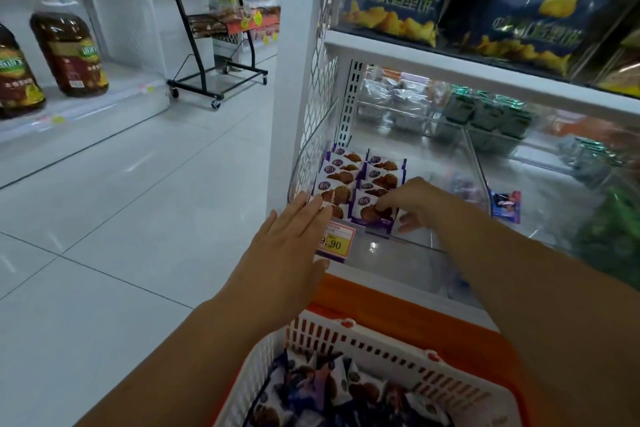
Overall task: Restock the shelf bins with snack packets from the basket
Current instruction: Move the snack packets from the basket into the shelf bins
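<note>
At the bottom, a white basket [381, 345] holds a heap of snack packets [346, 392]. Above it, the left hand [287, 239] lies flat, its grip apart, fingers touching the front of the clear shelf bin [405, 248]. The right hand [417, 201] has its grip clamped on the front packet [369, 215] in the bin. Behind it stand two rows of packets [346, 175].

Pale tiled floor [138, 201], blk wheeled rack [214, 28], oil bottles [69, 52] on L shelf [104, 104].
</note>
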Available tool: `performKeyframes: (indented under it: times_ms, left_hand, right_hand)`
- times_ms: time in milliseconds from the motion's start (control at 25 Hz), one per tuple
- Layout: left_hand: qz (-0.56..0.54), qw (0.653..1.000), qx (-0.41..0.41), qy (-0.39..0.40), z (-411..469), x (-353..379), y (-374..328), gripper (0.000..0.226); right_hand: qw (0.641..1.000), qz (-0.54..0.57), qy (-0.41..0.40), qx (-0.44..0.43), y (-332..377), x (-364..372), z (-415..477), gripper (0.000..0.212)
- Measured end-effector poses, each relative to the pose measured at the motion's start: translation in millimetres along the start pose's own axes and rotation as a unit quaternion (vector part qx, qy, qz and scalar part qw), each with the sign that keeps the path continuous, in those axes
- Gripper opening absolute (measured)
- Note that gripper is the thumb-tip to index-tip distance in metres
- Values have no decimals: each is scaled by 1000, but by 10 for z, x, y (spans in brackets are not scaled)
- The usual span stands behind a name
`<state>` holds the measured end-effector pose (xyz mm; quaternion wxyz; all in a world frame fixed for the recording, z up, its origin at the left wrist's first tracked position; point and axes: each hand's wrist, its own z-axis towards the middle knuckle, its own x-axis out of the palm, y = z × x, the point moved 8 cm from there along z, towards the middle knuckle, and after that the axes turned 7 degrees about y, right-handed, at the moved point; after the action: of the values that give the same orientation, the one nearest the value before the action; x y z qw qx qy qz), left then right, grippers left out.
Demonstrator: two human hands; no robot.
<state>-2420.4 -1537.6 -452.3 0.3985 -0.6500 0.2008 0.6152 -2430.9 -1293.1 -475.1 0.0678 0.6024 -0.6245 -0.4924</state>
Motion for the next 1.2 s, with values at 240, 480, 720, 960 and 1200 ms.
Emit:
performKeyframes:
  times_ms: [240,480,720,960,1200]
  left_hand:
    - [-15,1000,1,7,-2,-3,-11,71]
    - [-16,1000,-2,10,0,3,-7,71]
    - [-32,999,-2,-20,-37,-17,-17,70]
    - [-92,975,-1,-202,-483,-46,-134,42]
    - [-72,989,23,130,-813,1316,-381,36]
  right_hand:
    - [998,7,43,-50,16,113,29,90]
    - [995,-55,-19,-75,76,37,53,84]
    - [997,-32,17,-74,120,13,-201,92]
    - [896,20,-207,-393,310,-233,-1508,36]
    - [971,-99,-96,-193,-1677,875,-1460,20]
